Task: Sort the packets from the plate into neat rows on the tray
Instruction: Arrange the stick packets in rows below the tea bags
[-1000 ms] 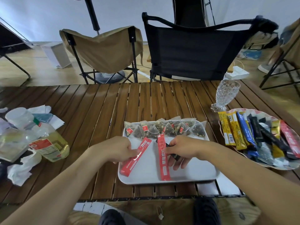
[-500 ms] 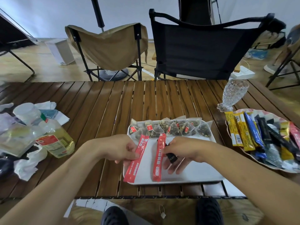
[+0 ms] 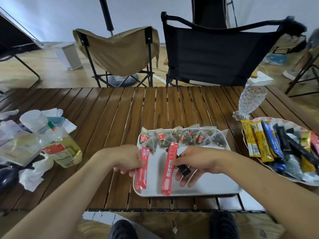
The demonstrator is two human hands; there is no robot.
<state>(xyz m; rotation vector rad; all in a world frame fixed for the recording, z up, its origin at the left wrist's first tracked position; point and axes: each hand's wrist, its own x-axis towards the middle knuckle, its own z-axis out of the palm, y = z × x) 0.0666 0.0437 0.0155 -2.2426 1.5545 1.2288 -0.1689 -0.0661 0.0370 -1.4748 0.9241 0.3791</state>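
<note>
Lining tray far edge: teabags; glass nr plate.

No wording reads clearly; white characters run down the left red stick packet and the right red stick packet, too blurred to make out; small red tags on the tea bags carry white marks, unreadable; a barcode panel shows on a yellow packet; white lettering streaks a blue packet; the black packet bears a pale panel, too small to read; the plastic bottle wears a red label, print illegible.
</note>
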